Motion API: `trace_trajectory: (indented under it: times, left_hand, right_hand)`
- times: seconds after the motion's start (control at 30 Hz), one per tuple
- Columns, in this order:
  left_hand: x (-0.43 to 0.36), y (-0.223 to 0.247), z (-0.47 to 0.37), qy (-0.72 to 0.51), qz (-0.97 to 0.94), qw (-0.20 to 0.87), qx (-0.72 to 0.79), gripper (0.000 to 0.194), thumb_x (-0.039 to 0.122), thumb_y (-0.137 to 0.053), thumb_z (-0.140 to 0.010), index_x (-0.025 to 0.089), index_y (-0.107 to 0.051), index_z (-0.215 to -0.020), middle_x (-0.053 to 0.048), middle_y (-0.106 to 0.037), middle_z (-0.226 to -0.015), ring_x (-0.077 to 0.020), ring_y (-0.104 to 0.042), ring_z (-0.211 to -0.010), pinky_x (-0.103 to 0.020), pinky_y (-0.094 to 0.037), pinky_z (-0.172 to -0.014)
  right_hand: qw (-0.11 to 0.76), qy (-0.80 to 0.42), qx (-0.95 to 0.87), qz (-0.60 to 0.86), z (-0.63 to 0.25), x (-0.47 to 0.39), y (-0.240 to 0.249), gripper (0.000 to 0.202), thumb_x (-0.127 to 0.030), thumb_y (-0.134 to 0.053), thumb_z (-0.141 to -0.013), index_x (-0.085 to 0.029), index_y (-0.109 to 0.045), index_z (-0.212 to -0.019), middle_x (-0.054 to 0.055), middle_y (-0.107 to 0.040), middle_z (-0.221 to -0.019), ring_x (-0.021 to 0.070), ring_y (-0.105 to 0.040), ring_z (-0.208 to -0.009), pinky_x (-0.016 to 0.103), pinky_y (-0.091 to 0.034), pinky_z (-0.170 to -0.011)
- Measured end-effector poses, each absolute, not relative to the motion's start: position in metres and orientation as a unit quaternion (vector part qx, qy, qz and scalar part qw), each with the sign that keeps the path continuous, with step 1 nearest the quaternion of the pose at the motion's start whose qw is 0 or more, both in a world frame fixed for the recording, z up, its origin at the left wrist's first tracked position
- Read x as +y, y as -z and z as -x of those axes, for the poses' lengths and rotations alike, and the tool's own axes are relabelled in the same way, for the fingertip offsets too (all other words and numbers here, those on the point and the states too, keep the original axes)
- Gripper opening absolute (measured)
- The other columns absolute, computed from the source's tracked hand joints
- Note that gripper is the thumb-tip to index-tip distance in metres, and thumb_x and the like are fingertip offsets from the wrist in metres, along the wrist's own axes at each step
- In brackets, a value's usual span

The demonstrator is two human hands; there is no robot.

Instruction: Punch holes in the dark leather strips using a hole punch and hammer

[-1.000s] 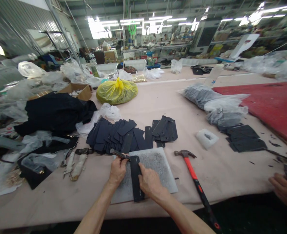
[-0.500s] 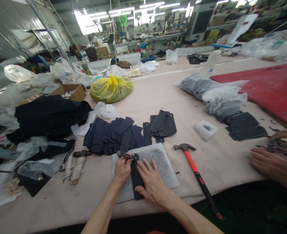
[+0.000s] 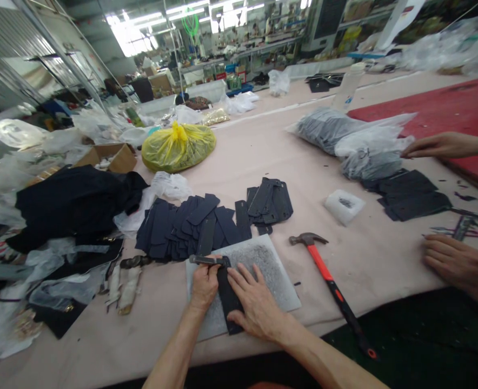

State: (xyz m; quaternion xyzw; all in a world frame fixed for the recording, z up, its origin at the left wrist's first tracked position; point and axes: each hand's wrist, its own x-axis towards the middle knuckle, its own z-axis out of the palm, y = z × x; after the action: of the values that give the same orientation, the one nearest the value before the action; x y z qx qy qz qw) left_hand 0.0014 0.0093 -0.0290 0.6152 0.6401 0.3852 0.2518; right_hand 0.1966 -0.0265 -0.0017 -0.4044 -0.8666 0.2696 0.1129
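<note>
My left hand [image 3: 205, 285] is closed on a metal bar tool [image 3: 206, 260] with a dark block at its right end. That block stands on the upper end of a black strip [image 3: 227, 297]; its exact kind I cannot make out. My right hand [image 3: 256, 302] lies flat with fingers stretched, its thumb and fingertips pressing the strip's right side. Beneath both is a worn white board [image 3: 277, 270]. Dark blue flat pieces [image 3: 174, 232] lie heaped just beyond the board, beside a smaller stack of dark pieces [image 3: 269, 202].
A claw hammer [image 3: 328, 275] with a red and black handle lies right of the board. Wrapped-handle tools [image 3: 130, 286] lie left. A co-worker's hands [image 3: 452, 265] are at the right, near dark pieces [image 3: 413, 194]. A yellow bag [image 3: 178, 146] sits farther back.
The co-worker's one hand has lifted away from the tool at the right and reached up to the plastic bag. My hands keep their places; the metal bar has tilted slightly.
</note>
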Motion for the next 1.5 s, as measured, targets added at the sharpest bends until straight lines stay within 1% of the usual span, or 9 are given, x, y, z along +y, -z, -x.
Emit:
trace_trajectory:
  times: [0.17,0.5,0.6,0.9,1.13,1.37,1.43,1.5]
  left_hand:
    - [0.009,0.028,-0.001,-0.395,-0.624,0.245,0.628,0.024,0.031,-0.048,-0.093,0.02,-0.068,-0.102,-0.007,-0.073,-0.105,-0.0224,-0.067,-0.103,-0.037,-0.052,-0.096]
    - [0.01,0.028,-0.002,-0.382,-0.638,0.237,0.626,0.024,0.029,-0.047,-0.094,0.02,-0.068,-0.101,-0.007,-0.073,-0.106,-0.0215,-0.067,-0.103,-0.036,-0.052,-0.097]
    - [0.01,0.026,-0.003,-0.379,-0.642,0.226,0.627,0.025,0.029,-0.047,-0.093,0.02,-0.069,-0.1,-0.007,-0.073,-0.105,-0.0217,-0.067,-0.104,-0.037,-0.052,-0.097]
    - [0.011,0.028,-0.002,-0.388,-0.65,0.215,0.618,0.024,0.029,-0.048,-0.093,0.019,-0.069,-0.1,-0.007,-0.074,-0.103,-0.022,-0.067,-0.101,-0.039,-0.053,-0.096]
    - [0.012,0.033,-0.001,-0.382,-0.671,0.191,0.606,0.022,0.027,-0.048,-0.094,0.019,-0.068,-0.102,-0.007,-0.073,-0.104,-0.0211,-0.068,-0.101,-0.038,-0.054,-0.094]
    - [0.013,0.035,-0.007,-0.343,-0.695,0.139,0.617,0.022,0.021,-0.045,-0.093,0.018,-0.066,-0.101,-0.008,-0.074,-0.103,-0.0229,-0.069,-0.098,-0.037,-0.056,-0.09]
    - [0.013,0.037,-0.008,-0.331,-0.704,0.12,0.616,0.023,0.02,-0.044,-0.093,0.017,-0.065,-0.103,-0.009,-0.074,-0.103,-0.0237,-0.069,-0.098,-0.038,-0.056,-0.089]
    - [0.013,0.039,-0.008,-0.321,-0.711,0.108,0.616,0.024,0.02,-0.044,-0.093,0.017,-0.065,-0.105,-0.01,-0.073,-0.103,-0.0246,-0.07,-0.098,-0.039,-0.057,-0.088]
  right_hand:
    - [0.115,-0.271,-0.866,0.404,-0.198,-0.025,0.0,0.08,-0.052,-0.06,-0.086,-0.016,-0.03,-0.151,0.011,-0.029,-0.157,0.032,-0.012,-0.147,0.057,0.002,-0.117]
    - [0.13,-0.274,-0.864,0.403,-0.199,-0.025,0.001,0.074,-0.046,-0.057,-0.087,-0.015,-0.033,-0.15,0.009,-0.029,-0.158,0.0317,-0.013,-0.146,0.055,0.006,-0.117]
    - [0.131,-0.276,-0.863,0.403,-0.199,-0.025,0.001,0.074,-0.046,-0.056,-0.088,-0.015,-0.033,-0.15,0.009,-0.028,-0.158,0.0313,-0.013,-0.146,0.054,0.007,-0.117]
    - [0.129,-0.279,-0.862,0.403,-0.2,-0.024,0.001,0.075,-0.048,-0.057,-0.087,-0.015,-0.033,-0.15,0.009,-0.028,-0.158,0.0315,-0.013,-0.146,0.055,0.005,-0.118]
    - [0.133,-0.276,-0.863,0.401,-0.2,-0.023,0.003,0.074,-0.047,-0.056,-0.087,-0.014,-0.033,-0.15,0.009,-0.028,-0.158,0.0325,-0.014,-0.146,0.055,0.005,-0.117]
    - [0.139,-0.278,-0.864,0.397,-0.198,-0.024,0.001,0.074,-0.048,-0.056,-0.088,-0.013,-0.033,-0.149,0.011,-0.03,-0.157,0.0342,-0.015,-0.145,0.059,0.0,-0.117]
    - [0.15,-0.289,-0.865,0.383,-0.201,-0.023,-0.003,0.072,-0.051,-0.056,-0.088,-0.016,-0.037,-0.148,0.011,-0.035,-0.155,0.0345,-0.02,-0.144,0.06,-0.005,-0.117]
    - [0.185,-0.286,-0.858,0.384,-0.212,-0.018,-0.007,0.066,-0.051,-0.055,-0.089,-0.017,-0.041,-0.144,0.012,-0.041,-0.15,0.033,-0.029,-0.14,0.057,-0.016,-0.116]
